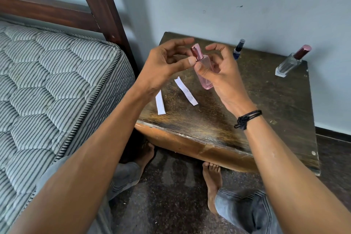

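Observation:
A pink perfume bottle (pixel 206 82) with a shiny pink cap (pixel 197 52) is held tilted above the dark wooden table (pixel 209 119). My right hand (pixel 226 78) grips the bottle's body, thumb on the front and fingers behind. My left hand (pixel 165 66) is at the cap, with its thumb tip and a curled fingertip pinching the cap's base; its index finger arches above without touching. Two white paper strips (pixel 186 91) (pixel 160 102) lie on the table below the hands.
A small dark blue bottle (pixel 238 49) and a clear bottle with a maroon cap (pixel 290 62) stand at the table's back by the wall. A striped mattress (pixel 47 81) on a wooden bed frame (pixel 98 5) is at the left. My bare feet (pixel 212 180) are by the table.

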`<state>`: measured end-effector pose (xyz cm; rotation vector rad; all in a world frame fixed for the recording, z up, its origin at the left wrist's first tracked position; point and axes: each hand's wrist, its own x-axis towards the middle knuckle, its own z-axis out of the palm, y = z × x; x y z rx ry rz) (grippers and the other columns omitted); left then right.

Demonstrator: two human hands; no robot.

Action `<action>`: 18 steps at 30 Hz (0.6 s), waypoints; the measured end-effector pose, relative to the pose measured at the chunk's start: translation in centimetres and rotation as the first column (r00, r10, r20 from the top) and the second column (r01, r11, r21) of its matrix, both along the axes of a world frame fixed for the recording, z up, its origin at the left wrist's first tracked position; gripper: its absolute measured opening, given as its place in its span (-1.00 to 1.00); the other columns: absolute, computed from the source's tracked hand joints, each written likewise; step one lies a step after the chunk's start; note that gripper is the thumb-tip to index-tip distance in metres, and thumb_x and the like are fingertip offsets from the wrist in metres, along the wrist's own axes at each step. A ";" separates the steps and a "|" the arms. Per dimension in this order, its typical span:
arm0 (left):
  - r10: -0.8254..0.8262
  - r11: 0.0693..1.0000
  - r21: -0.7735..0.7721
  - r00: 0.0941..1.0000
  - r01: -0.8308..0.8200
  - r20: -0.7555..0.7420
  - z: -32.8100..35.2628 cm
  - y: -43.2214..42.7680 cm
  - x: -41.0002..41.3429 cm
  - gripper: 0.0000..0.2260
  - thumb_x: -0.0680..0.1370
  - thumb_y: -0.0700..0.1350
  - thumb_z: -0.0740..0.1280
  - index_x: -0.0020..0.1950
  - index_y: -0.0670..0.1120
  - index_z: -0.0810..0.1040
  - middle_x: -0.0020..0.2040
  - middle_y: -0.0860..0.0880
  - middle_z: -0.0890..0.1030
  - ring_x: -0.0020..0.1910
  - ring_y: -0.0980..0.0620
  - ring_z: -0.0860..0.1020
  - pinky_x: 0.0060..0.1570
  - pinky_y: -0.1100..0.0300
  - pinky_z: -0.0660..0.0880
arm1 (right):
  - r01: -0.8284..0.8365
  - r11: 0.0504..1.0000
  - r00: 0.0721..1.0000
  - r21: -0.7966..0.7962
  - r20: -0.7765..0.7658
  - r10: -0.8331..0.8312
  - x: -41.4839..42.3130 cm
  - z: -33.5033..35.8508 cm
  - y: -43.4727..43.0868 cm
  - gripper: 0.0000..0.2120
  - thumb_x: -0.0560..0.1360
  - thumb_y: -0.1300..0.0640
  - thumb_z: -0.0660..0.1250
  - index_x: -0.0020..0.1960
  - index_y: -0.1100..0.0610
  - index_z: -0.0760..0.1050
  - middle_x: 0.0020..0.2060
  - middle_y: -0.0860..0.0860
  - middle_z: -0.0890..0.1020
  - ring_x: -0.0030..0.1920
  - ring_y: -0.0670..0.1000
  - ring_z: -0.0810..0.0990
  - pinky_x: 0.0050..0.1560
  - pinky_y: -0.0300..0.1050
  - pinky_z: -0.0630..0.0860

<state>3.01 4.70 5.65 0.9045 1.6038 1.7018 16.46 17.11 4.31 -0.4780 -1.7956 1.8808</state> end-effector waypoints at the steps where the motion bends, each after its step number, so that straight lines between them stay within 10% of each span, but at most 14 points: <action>1: -0.021 1.000 -0.022 1.000 0.020 -0.008 0.1 -0.2 -0.2 -0.53 0.48 -0.31 0.50 0.38 -0.22 0.51 0.11 -0.18 0.63 0.01 0.03 0.64 0.05 0.18 0.58 | 0.005 1.000 1.000 -0.027 -0.017 -0.005 -0.2 0.0 -0.1 -0.50 0.39 0.11 0.54 0.22 0.10 0.39 0.08 0.02 0.69 0.08 -0.07 0.65 0.18 -0.06 0.55; 18: 0.093 0.963 -0.211 0.942 -0.167 -0.322 -1.6 -1.5 -1.5 -0.39 0.37 -0.08 0.62 0.38 -0.02 0.51 -0.09 -0.03 0.69 -0.17 0.04 0.69 0.06 0.04 0.65 | 0.059 0.992 0.996 -0.113 -0.066 -0.067 -4.2 -0.5 -2.6 -0.61 0.47 0.33 0.48 0.21 0.16 0.42 0.00 0.03 0.69 0.05 0.07 0.60 0.12 0.08 0.58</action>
